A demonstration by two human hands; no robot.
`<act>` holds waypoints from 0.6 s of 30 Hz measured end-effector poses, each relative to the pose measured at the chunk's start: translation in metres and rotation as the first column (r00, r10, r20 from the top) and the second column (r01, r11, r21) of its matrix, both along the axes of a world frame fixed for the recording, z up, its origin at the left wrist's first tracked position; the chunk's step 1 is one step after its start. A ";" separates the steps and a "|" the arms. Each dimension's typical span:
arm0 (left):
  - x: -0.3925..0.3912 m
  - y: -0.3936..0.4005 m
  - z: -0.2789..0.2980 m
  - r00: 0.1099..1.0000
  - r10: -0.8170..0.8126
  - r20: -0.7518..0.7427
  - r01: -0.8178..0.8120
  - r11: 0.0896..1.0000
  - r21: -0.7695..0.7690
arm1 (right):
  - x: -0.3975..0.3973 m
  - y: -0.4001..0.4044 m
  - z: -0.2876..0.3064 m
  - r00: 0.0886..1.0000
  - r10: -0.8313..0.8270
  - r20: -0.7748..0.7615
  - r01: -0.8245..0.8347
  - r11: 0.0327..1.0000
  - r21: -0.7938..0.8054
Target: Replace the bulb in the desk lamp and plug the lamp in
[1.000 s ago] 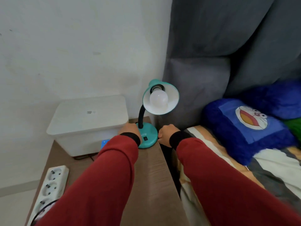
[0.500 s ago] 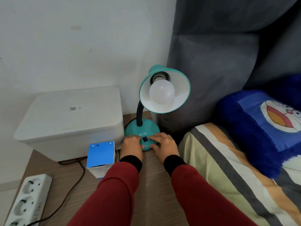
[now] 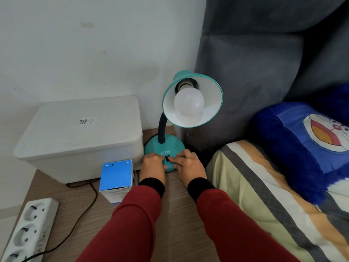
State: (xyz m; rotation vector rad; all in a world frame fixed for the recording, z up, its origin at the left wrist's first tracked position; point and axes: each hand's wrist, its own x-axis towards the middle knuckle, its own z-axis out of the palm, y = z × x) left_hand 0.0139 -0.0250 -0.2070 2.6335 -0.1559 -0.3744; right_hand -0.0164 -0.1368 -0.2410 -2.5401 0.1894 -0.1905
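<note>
A teal desk lamp stands at the back of the wooden bedside table, its shade tilted toward me. A white bulb sits in the shade, unlit. My left hand rests on the left front of the lamp's base. My right hand lies on the right front, a fingertip touching the black switch under the letters ATN. A blue and white bulb box stands just left of my left hand. A black cord runs down to the white power strip.
A white lidded plastic box fills the table's back left, against the white wall. A grey padded headboard rises right of the lamp. The bed with a striped sheet and a blue cartoon pillow lies on the right.
My view moved closer and lower to the lamp. Both hands shifted from the sides of the base to its front, and my right fingertip now touches the switch.
</note>
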 end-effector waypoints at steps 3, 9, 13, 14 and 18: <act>0.005 -0.001 -0.006 1.000 0.015 -0.027 -0.012 0.995 0.095 | -0.001 -0.003 0.008 0.986 -0.004 -0.167 0.000 1.000 -0.027; 0.004 -0.004 -0.010 0.996 0.085 0.017 -0.086 0.993 0.077 | -0.004 -0.003 0.019 0.978 0.057 -0.201 -0.080 0.991 -0.111; 0.003 -0.004 -0.012 0.997 0.051 0.058 -0.057 0.991 0.119 | -0.004 -0.002 0.021 0.969 0.065 -0.237 -0.093 0.990 -0.109; 0.002 -0.003 -0.011 0.997 0.048 0.060 -0.055 0.991 0.122 | -0.005 -0.001 0.022 0.969 0.070 -0.235 -0.099 0.989 -0.113; 0.002 -0.003 -0.008 0.999 0.010 0.038 -0.015 0.990 0.140 | -0.009 -0.004 0.027 0.963 0.090 -0.252 -0.116 0.989 -0.091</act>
